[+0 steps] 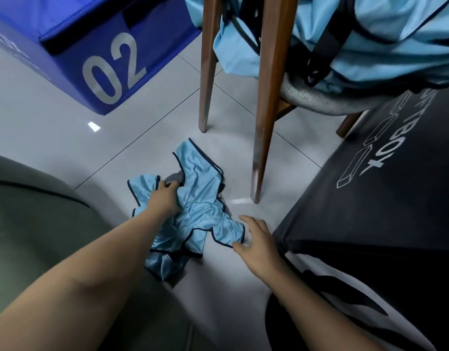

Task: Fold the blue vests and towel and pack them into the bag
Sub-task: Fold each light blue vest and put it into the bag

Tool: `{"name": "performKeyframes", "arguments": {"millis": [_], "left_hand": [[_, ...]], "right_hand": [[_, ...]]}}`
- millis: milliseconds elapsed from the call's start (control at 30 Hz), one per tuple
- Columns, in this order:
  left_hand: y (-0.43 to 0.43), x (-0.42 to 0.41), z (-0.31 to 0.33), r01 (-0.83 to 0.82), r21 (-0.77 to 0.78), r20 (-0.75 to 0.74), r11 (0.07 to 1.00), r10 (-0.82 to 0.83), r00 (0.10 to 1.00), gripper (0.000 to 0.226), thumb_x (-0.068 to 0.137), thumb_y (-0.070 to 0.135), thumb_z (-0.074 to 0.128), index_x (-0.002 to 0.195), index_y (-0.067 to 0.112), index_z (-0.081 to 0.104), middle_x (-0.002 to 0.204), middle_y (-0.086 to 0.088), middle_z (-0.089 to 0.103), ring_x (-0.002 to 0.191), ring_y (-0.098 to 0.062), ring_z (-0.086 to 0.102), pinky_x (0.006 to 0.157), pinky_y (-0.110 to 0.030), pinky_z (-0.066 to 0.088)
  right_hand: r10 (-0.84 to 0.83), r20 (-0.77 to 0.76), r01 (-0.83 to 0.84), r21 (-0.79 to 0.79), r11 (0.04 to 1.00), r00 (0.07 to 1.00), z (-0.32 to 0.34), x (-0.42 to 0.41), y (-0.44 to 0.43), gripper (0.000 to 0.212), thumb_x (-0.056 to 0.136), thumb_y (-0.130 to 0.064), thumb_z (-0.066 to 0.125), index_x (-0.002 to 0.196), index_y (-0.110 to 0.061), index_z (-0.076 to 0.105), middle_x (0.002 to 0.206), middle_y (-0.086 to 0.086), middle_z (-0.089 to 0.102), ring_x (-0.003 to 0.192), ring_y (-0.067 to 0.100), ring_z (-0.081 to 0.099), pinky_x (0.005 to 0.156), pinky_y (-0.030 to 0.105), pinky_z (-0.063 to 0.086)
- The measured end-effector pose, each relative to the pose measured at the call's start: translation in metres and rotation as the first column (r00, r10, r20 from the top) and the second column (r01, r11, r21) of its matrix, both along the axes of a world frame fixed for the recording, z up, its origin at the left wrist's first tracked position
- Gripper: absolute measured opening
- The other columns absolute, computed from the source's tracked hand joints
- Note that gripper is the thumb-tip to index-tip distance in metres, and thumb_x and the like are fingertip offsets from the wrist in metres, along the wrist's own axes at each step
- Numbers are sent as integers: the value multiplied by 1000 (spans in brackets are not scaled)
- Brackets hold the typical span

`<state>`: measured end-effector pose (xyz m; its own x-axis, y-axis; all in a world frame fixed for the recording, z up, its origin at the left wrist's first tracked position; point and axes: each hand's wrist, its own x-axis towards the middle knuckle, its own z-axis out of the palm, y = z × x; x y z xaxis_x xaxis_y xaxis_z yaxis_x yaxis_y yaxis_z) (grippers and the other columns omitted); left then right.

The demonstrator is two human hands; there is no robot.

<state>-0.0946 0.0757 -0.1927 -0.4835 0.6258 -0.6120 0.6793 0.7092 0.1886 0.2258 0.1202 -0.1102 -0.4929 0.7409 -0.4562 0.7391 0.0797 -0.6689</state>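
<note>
A crumpled light-blue vest (200,198) with dark trim lies on the grey tiled floor, low in the middle of the view. A bit of grey towel (176,176) peeks out from under its upper part. My left hand (165,197) grips a bunch of the vest's fabric at its left side. My right hand (255,238) hovers open with spread fingers at the vest's lower right corner, its thumb close to the cloth. More light-blue vests (385,44) with black straps are heaped on the chair seat at the upper right.
A wooden chair (265,110) with a grey cushion stands just behind the vest. A blue box marked 02 (107,69) sits at the upper left. A black soft box (385,188) fills the right side. A green cushion (33,224) lies at the left.
</note>
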Motion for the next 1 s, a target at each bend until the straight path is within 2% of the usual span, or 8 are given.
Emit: {"name": "performKeyframes", "arguments": {"millis": [233,400,500,600,733,833,900,1000], "left_hand": [[13,32,73,56,34,134,998,-60,989,87,83,24,78,157,50,40,109,-10,56,117,-36,60,95,-37,50],[15,38,144,65,218,137,974,-97,986,89,78,31,80,157,47,42,118,-8,73,107,-31,60,87,-33,45],[8,33,188,5,275,156,962,-50,987,92,67,39,75,154,48,46,104,-6,67,99,-28,59,79,-32,42],[0,24,234,-26,334,156,942,-28,987,88,62,45,71,148,48,51,106,-6,65,100,-28,62,79,-32,43],[-9,16,300,-34,449,131,893,-28,991,78,62,42,73,138,46,58,112,-2,69,100,-23,62,81,-33,46],[-14,10,346,-15,505,97,863,-39,995,74,61,40,74,134,46,61,112,0,71,99,-21,64,84,-36,52],[-18,7,375,-11,532,82,846,-39,996,74,59,44,74,132,49,60,112,2,70,98,-20,66,86,-38,56],[-25,2,418,9,583,39,813,-39,998,77,55,49,71,131,49,61,111,8,71,98,-17,67,88,-40,57]], "right_hand": [[-15,-78,22,90,996,997,89,-4,23,65,89,-27,79,149,-31,53,136,-13,49,125,4,53,107,25,46],[-110,-270,182,258,949,956,191,-43,55,61,87,-27,82,141,-33,53,131,-16,51,114,-3,53,98,28,54],[-120,-404,293,399,869,907,253,-66,75,63,87,-22,83,141,-31,52,132,-16,51,109,-5,53,89,14,50],[-138,-463,360,435,825,876,303,-84,89,63,88,-22,85,143,-25,53,135,-13,50,104,-8,49,83,4,41],[-123,-471,356,447,821,874,332,-106,101,52,91,-27,82,138,-24,60,133,-11,60,114,3,56,96,22,47],[-138,-458,330,372,868,878,339,-120,114,25,95,-32,76,117,-24,69,107,-9,73,101,14,68,93,41,57],[-116,-423,282,355,891,899,347,-125,122,14,98,-33,72,106,-23,69,95,-8,72,92,18,69,84,39,56],[-79,-333,216,395,893,939,359,-128,128,12,103,-31,68,103,-18,66,97,-2,69,94,24,66,79,35,48]]}}
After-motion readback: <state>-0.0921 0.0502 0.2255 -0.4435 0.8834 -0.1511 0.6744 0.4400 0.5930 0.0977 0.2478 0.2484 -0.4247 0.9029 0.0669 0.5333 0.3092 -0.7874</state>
